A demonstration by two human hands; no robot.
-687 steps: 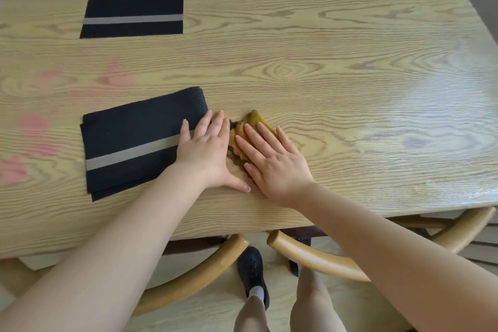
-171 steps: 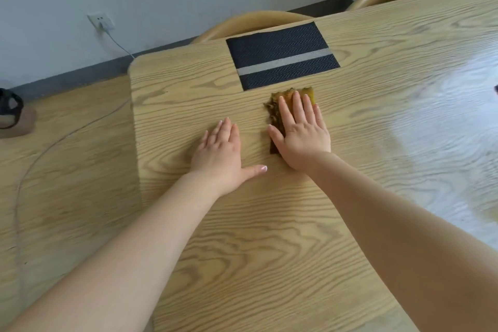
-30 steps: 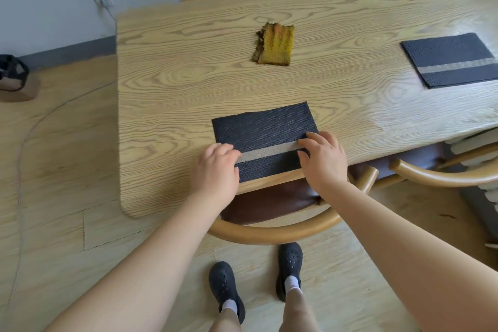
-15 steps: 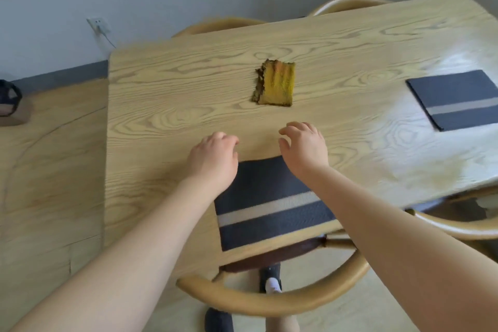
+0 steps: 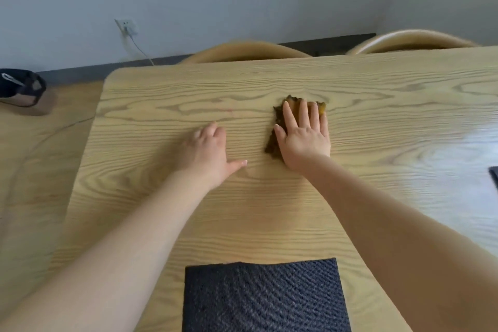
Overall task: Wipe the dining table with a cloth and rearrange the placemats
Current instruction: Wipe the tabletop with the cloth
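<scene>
My right hand (image 5: 303, 135) lies flat on the yellow-brown cloth (image 5: 275, 140), pressing it onto the wooden dining table (image 5: 161, 105) near the far edge. Most of the cloth is hidden under the palm; its far edge and left side stick out. My left hand (image 5: 207, 153) rests palm down on the bare wood just left of it, fingers loosely curled, holding nothing. A dark herringbone placemat (image 5: 264, 296) lies at the near edge between my forearms. A corner of a second dark placemat (image 5: 494, 174) shows at the right border.
Two curved wooden chair backs (image 5: 242, 51) (image 5: 409, 40) stand behind the table's far edge. The table's left edge drops to a wooden floor (image 5: 40, 143). A black object (image 5: 21, 86) sits on the floor by the wall, below a socket with a cable (image 5: 126, 29).
Both hands have left the near placemat and reached forward. My right hand now covers the cloth, which lay untouched half a second ago. My left hand has settled flat beside it.
</scene>
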